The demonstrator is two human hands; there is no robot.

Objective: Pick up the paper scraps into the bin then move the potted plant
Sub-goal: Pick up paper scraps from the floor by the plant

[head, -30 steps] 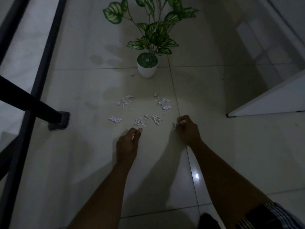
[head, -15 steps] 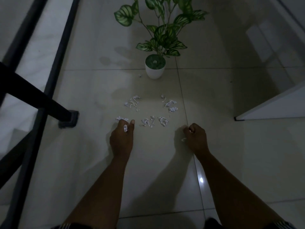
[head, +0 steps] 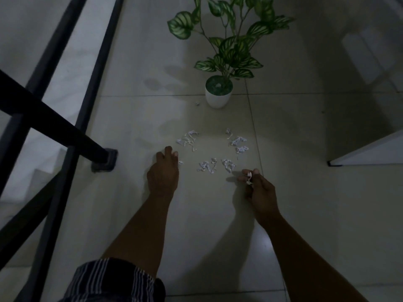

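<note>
White paper scraps (head: pixel 208 166) lie in several small clusters on the pale tiled floor, with more scraps (head: pixel 237 142) to the right and one stray bit (head: pixel 197 103) beside the pot. A potted plant (head: pixel 218 92) with striped green leaves stands in a white pot beyond them. My left hand (head: pixel 163 171) presses down on the floor over the leftmost cluster, fingers curled, whatever is under it hidden. Just right of the nearest scraps, my right hand (head: pixel 257 186) is lifted a little and pinches a few white scraps in its fingertips. No bin is in view.
A black metal stair railing (head: pixel 65 131) with a floor-bolted foot (head: pixel 104 160) runs along the left, stairs dropping behind it. A white panel edge (head: pixel 366 153) juts in at the right. A striped sleeve or shorts hem (head: pixel 113 280) shows at the bottom.
My left hand slid forward and left onto the leftmost cluster of scraps. My right hand gathered scraps from the floor and now holds them pinched slightly above it.
</note>
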